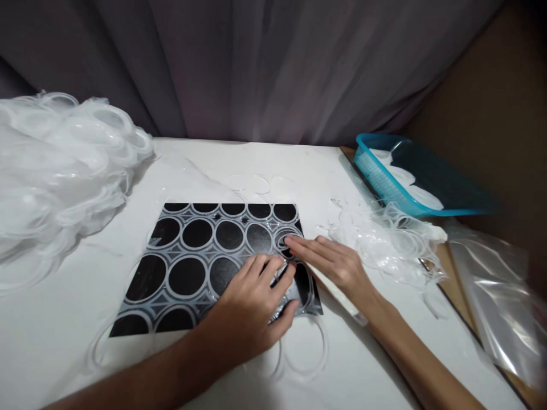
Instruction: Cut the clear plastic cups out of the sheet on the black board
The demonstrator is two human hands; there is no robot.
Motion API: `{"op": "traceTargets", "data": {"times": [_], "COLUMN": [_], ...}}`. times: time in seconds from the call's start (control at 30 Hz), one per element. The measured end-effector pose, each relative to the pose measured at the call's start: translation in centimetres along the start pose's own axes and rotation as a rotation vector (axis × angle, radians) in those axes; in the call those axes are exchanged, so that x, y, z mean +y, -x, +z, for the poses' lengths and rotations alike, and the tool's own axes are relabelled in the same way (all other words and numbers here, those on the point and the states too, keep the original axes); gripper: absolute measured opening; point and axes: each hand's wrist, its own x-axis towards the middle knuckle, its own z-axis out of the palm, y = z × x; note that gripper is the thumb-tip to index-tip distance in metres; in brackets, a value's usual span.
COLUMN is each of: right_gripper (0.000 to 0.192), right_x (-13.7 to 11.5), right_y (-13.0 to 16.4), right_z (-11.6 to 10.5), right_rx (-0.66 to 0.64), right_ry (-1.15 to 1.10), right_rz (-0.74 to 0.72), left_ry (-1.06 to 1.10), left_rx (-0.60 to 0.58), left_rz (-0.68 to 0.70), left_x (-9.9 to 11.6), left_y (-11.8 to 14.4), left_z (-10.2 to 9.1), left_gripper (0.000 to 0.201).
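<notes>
Two hands on clear ring sheet over black mat: left hand pressing flat, right hand fingers extended, empty. Step apparently loosening a ring; lifting needs steady pinning.

bare table front-left, plastic heap blocks left, ring pile and basket right

Left hand hid sheet's near-right circles; clear bag blurred, cut by right edge; basket contents unclear.

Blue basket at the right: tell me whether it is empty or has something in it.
Not empty. The blue basket holds flat white pieces lying against its inner wall and floor; what they are cannot be told.
</notes>
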Motion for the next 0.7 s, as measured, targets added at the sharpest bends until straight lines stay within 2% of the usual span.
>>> {"op": "traceTargets", "data": {"times": [0.07,0.13,0.2,0.3,0.37,0.43,0.5,0.6,0.7], "right_gripper": [0.059,0.043,0.028,0.030,0.034,0.033,0.030,0.026,0.022], "right_x": [1.3,3.3,5.3,7.0,6.5,4.7,2.2,-1.0,-2.3], "right_y": [-1.8,-4.7,-7.8,-11.0,-11.1,-9.8,-7.8,-5.4,-4.8], "right_z": [-1.0,-2.6,-4.1,-5.3,-4.8,-3.4,-1.6,0.5,1.3], "right_rx": [0.077,0.204,0.335,0.578,0.652,0.595,0.399,0.249,0.130], "right_ry": [0.012,0.043,0.099,0.036,-0.018,-0.081,-0.246,-0.498,-0.654], "right_rz": [-0.007,0.035,0.142,0.324,0.396,0.400,0.444,0.504,0.531], "left_ry": [0.015,0.041,0.071,0.114,0.122,0.083,-0.007,-0.129,-0.148], "left_rx": [0.001,-0.034,-0.088,-0.136,-0.134,-0.096,-0.037,-0.003,0.000], "left_rz": [0.017,0.012,0.007,0.038,0.057,0.050,0.002,-0.074,-0.068], "left_x": [-0.1,-0.3,-0.5,-0.7,-0.7,-0.9,-1.4,-2.3,-2.9], "left_y": [0.0,0.0,-0.1,0.0,0.4,1.1,1.9,3.0,3.5], "left_z": [0.0,-0.1,-0.3,-0.6,-0.8,-1.0,-1.2,-1.5,-1.5], "left_gripper": [0.045,0.045,0.045,0.047,0.050,0.053,0.054,0.051,0.050]}}
